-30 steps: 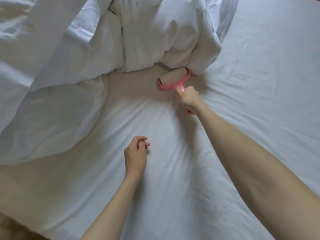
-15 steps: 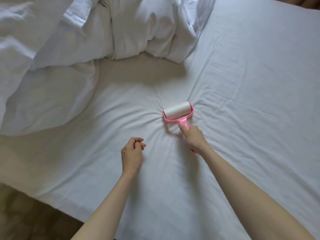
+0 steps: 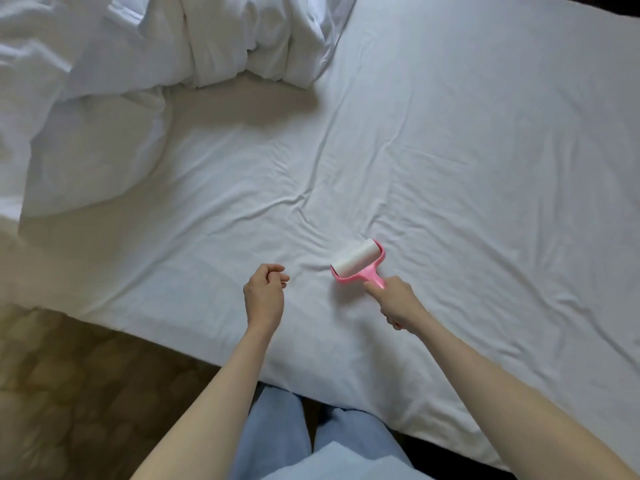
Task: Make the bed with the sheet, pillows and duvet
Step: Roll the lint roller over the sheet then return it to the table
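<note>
A white sheet [image 3: 450, 161] covers the mattress, lightly wrinkled in the middle. My right hand [image 3: 400, 301] grips the pink handle of a lint roller [image 3: 358, 259], whose white roll lies on the sheet near the bed's front edge. My left hand [image 3: 265, 294] hovers over the sheet to the left of the roller, fingers loosely curled, holding nothing. A bunched white duvet [image 3: 214, 39] is heaped at the far left of the bed, and a white pillow [image 3: 93, 157] lies below it at the left.
The bed's near edge [image 3: 194, 344] runs diagonally from left to lower right. Brown patterned carpet [image 3: 76, 393] lies at the lower left. My legs in light blue trousers [image 3: 311, 438] stand against the bed edge.
My right hand has drawn the lint roller back across the sheet, from beside the heaped duvet toward the near edge. My left hand has stayed loosely curled.
</note>
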Available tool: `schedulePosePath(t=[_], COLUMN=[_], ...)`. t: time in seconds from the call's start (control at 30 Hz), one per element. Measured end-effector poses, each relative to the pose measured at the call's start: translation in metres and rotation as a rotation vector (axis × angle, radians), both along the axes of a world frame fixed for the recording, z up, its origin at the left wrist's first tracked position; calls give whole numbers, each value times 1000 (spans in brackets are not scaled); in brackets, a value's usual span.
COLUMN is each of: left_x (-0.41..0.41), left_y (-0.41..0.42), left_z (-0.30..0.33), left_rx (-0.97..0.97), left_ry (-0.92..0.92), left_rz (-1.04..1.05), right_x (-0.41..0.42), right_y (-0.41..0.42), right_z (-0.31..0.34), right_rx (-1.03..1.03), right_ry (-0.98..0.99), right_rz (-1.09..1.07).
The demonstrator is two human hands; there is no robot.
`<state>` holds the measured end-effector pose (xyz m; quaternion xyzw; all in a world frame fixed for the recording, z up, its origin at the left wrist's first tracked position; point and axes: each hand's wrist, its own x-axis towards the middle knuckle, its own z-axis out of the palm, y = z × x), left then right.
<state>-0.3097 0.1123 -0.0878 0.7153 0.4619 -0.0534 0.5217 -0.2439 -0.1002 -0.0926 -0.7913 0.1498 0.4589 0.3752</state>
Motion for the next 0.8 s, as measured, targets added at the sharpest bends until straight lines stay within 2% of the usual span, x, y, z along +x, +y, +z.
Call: schedulePosePath(t=[0.27,0.47,0.6,0.8], left_x=[-21,-38,-56,-82], left_y=[-16,-11,8,66], left_z=[56,78,78,55], left_rx=[17,40,18,-20], left_ry=[-121,-199,-220,-152], left_rz=[-69,-39,33,55], right_x=[-51,-77,-86,-93], right_y=[-30,-27,-13,36], right_z=[78,110,120,113], right_rx=[66,79,67,17], right_ry=[-125,-169,-199,-210], right_rz=[-92,-67,-21,-21])
